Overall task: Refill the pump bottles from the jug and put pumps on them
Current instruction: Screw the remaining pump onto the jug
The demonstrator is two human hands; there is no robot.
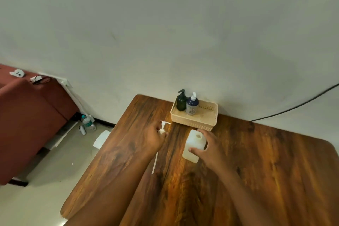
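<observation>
Right hand point(209, 149) grips open bottle point(194, 145); left hand point(153, 138) holds pump point(162, 127).

No readable text anywhere. Blue pump bottle point(192, 105) in the basket point(194, 122) at the far edge is showing a pale label w/ small marks, too blurred to read. Water bottle point(87, 123) on the floor, far left, is wearing a green-blue band, lettering not legible. Dark green pump bottle point(181, 101) beside the blue one is showing no print.
</observation>
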